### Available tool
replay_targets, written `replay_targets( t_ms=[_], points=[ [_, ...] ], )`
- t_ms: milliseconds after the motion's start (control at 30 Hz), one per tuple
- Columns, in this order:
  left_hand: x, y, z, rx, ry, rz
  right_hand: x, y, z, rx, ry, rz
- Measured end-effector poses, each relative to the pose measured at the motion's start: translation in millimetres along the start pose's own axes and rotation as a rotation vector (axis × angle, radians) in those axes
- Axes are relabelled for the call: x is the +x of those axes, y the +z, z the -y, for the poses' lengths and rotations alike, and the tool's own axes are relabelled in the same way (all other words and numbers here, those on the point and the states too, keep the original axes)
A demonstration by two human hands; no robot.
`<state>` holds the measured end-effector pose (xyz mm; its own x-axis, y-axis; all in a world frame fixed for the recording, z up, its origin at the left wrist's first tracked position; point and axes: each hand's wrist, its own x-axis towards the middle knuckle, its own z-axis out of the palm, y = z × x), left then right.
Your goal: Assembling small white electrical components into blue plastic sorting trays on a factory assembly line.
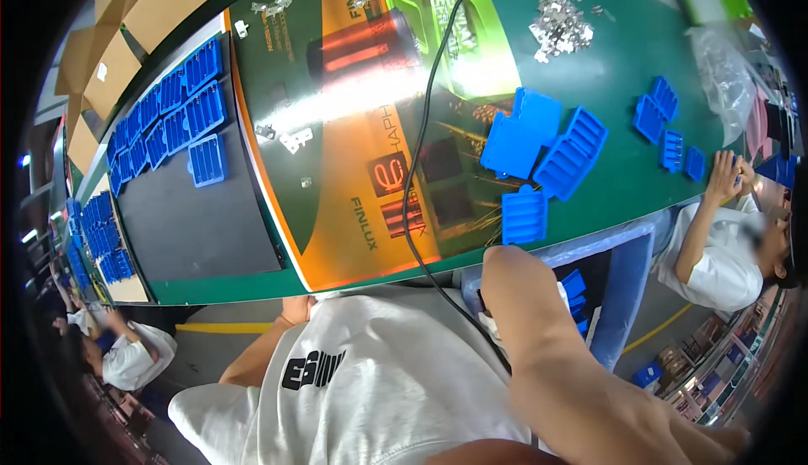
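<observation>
My left hand (296, 308) is low at the table's front edge, against my shirt; its fingers are hidden. My right arm (547, 339) bends at the table edge, beside an open-topped bin with a pale blue rim (627, 297). The right hand itself is hidden behind the arm. Nearest to that arm on the table is a blue compartment tray (523, 217). Just beyond it lie another blue slotted tray (572, 154) and overlapping blue plastic pieces (522, 132) with their flat sides up. More blue parts (574, 292) show inside the bin.
A black cable (412, 170) crosses the printed sheet (337, 170). Small metal parts (560, 27) are heaped at the far right, with smaller clusters on the sheet. Filled blue trays (172, 120) stand in rows on a black board (202, 229). A co-worker (715, 246) sits at right.
</observation>
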<state>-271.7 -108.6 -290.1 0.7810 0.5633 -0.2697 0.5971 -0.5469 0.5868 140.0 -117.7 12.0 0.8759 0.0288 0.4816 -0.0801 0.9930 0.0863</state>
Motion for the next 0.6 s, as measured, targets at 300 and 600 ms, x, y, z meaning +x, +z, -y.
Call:
replay_targets(
  t_ms=[300, 600],
  points=[
    [55, -30, -45, -0.199, 0.016, 0.180, 21, -15, 2, -0.031, -0.042, 0.130],
    [-24, 25, 47, 0.002, -0.139, 0.153, 19, 7, -1, 0.081, 0.004, 0.267]
  ],
)
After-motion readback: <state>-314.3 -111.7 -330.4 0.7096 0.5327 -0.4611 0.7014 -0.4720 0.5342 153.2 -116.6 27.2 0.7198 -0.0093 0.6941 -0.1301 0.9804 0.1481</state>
